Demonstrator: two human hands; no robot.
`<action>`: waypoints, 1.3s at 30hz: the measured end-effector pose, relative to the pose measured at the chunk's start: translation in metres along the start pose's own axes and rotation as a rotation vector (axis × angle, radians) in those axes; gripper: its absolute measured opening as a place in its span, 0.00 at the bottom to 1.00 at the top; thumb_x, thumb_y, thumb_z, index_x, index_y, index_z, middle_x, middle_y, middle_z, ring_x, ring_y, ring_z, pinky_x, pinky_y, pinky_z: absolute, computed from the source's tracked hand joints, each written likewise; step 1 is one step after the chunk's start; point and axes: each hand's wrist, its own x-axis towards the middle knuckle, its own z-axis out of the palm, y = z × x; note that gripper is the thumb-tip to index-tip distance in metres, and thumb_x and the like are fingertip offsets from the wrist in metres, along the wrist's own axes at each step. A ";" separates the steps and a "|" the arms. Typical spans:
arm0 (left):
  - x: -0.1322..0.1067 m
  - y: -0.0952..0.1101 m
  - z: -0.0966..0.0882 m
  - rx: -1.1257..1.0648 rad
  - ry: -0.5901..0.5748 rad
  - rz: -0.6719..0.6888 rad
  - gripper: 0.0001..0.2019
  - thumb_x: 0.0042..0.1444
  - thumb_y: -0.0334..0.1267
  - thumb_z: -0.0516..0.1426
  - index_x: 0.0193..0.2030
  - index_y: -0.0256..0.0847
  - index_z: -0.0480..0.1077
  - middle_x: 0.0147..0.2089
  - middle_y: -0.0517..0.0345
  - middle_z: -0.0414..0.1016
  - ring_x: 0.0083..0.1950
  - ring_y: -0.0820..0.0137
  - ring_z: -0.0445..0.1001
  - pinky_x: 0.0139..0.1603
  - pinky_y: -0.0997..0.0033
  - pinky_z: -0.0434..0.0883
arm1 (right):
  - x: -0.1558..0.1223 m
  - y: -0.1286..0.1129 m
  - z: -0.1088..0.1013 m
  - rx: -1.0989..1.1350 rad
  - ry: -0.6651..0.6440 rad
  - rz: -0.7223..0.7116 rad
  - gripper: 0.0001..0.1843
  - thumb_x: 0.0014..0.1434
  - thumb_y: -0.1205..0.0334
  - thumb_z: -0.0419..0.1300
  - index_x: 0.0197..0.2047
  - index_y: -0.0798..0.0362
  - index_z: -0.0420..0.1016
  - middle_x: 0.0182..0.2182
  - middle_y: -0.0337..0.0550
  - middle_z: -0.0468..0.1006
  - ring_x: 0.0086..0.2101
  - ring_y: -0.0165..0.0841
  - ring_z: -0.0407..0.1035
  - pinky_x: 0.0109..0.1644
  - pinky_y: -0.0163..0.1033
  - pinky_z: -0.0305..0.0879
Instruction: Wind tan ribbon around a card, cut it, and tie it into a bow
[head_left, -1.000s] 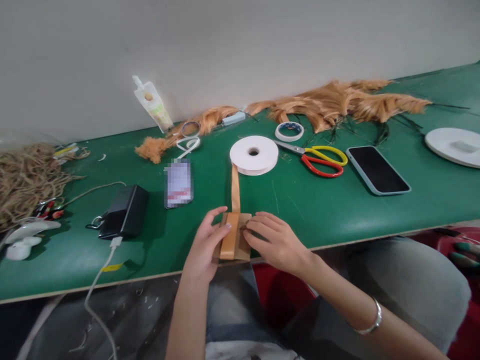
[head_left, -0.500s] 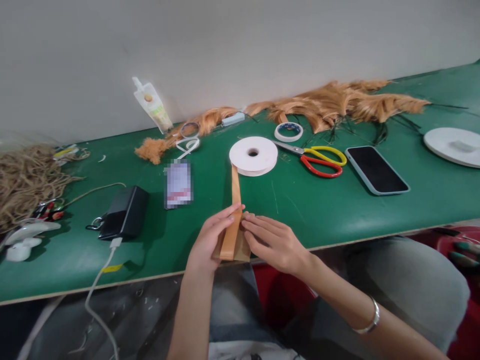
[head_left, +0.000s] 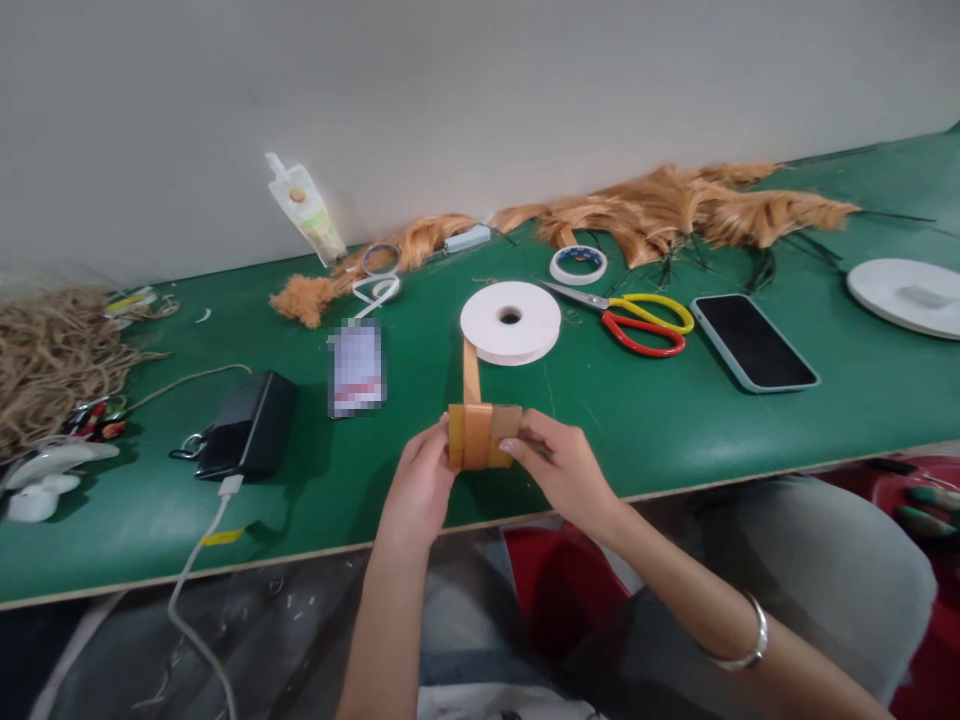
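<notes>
Between my hands, over the table's front edge, is a small piece of brown cardboard (head_left: 505,425) with an orange ribbon (head_left: 478,435) wrapped round its middle. My left hand (head_left: 420,480) grips the card's left end; the fingertips are partly hidden behind it. On the right end my right hand (head_left: 559,455) pinches the card, thumb in front and fingers behind. From the card the ribbon runs away from me to a white spool (head_left: 510,345) lying flat on the table. A silver bangle circles my right wrist.
Scissors (head_left: 649,322) with yellow and red handles and a phone (head_left: 754,342) lie right of the spool. A tape roll (head_left: 578,264) and orange fibre bundles (head_left: 660,210) lie behind. Left are a black device (head_left: 247,425) with a cable and tangled cord (head_left: 60,375).
The card has turned over and risen away from me, from lying tilted to facing me. Both hands now hold its ends. The spool has shifted slightly toward me.
</notes>
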 end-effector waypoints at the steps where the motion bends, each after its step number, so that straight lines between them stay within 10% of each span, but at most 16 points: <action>1: -0.001 -0.001 0.000 -0.011 0.008 0.000 0.19 0.44 0.45 0.63 0.39 0.31 0.75 0.41 0.47 0.79 0.50 0.57 0.74 0.48 0.62 0.71 | 0.002 -0.001 0.001 0.071 -0.033 0.074 0.05 0.56 0.65 0.55 0.33 0.57 0.71 0.23 0.38 0.75 0.26 0.28 0.69 0.29 0.31 0.65; 6: -0.004 0.001 0.000 0.011 -0.043 0.025 0.30 0.47 0.48 0.62 0.54 0.32 0.68 0.45 0.45 0.78 0.50 0.57 0.74 0.49 0.60 0.70 | 0.007 -0.001 0.005 0.265 -0.136 0.316 0.18 0.53 0.66 0.57 0.48 0.59 0.70 0.24 0.39 0.76 0.25 0.28 0.69 0.29 0.33 0.64; 13: -0.008 0.004 0.002 0.176 0.018 0.055 0.41 0.42 0.35 0.64 0.65 0.38 0.54 0.45 0.50 0.78 0.45 0.62 0.76 0.45 0.66 0.72 | 0.005 0.004 0.006 0.193 -0.186 0.294 0.29 0.56 0.65 0.55 0.61 0.60 0.59 0.18 0.33 0.71 0.21 0.28 0.66 0.29 0.37 0.69; 19: -0.010 0.004 0.005 0.212 0.024 0.098 0.41 0.43 0.36 0.64 0.65 0.42 0.54 0.39 0.54 0.79 0.39 0.64 0.78 0.40 0.69 0.72 | -0.001 0.013 0.002 -0.325 -0.005 -0.390 0.23 0.55 0.78 0.46 0.50 0.55 0.71 0.51 0.55 0.71 0.52 0.38 0.66 0.52 0.48 0.68; 25: -0.009 0.008 0.000 0.208 0.009 0.037 0.34 0.46 0.37 0.62 0.62 0.42 0.58 0.40 0.53 0.79 0.40 0.64 0.77 0.40 0.69 0.72 | -0.002 0.014 0.003 -0.381 0.006 -0.648 0.17 0.59 0.75 0.48 0.45 0.56 0.73 0.44 0.50 0.78 0.47 0.36 0.70 0.53 0.47 0.68; 33: -0.003 0.003 -0.010 0.064 -0.038 0.009 0.34 0.49 0.50 0.60 0.60 0.36 0.59 0.37 0.50 0.79 0.43 0.65 0.77 0.47 0.66 0.70 | 0.001 0.004 0.000 -0.045 0.009 -0.062 0.09 0.57 0.69 0.54 0.36 0.57 0.75 0.31 0.46 0.80 0.33 0.35 0.75 0.36 0.37 0.71; 39: -0.009 0.006 -0.002 0.249 -0.042 0.077 0.38 0.44 0.45 0.64 0.61 0.38 0.58 0.38 0.50 0.79 0.41 0.61 0.77 0.40 0.66 0.73 | 0.012 0.001 0.000 0.235 -0.161 0.270 0.22 0.53 0.71 0.55 0.53 0.58 0.66 0.22 0.36 0.76 0.25 0.30 0.71 0.31 0.35 0.69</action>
